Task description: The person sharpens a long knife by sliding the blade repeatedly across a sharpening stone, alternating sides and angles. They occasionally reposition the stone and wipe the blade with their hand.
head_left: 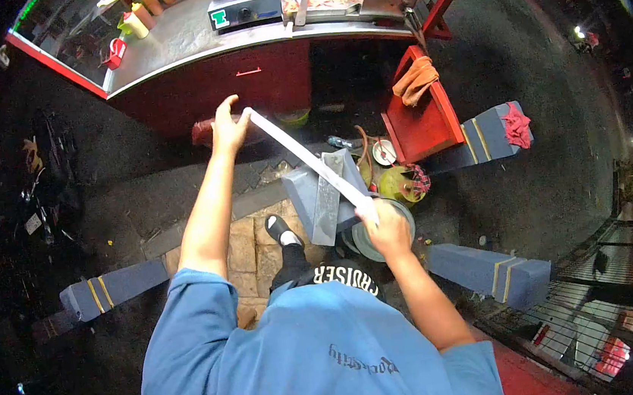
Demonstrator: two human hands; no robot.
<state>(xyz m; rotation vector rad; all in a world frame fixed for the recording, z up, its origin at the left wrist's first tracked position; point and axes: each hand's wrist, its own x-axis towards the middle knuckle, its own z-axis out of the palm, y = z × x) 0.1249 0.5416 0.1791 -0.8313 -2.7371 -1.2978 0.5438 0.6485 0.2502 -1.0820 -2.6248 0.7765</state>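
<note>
I judge this white strip (305,155) light, fairly stiff, perhaps slick, best held near both ends. It slants above the grey box (324,216); my right hand's (386,227) grip is closed round its near end. My left hand (229,131), fingers parted, meets the far end; whether it pinches, I cannot tell.

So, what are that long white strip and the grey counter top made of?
The strip: perhaps smooth plastic or paper, being narrow and mostly white; I can't tell which. The counter top: probably metal with a dull sheen, judging by soft highlights.
</note>
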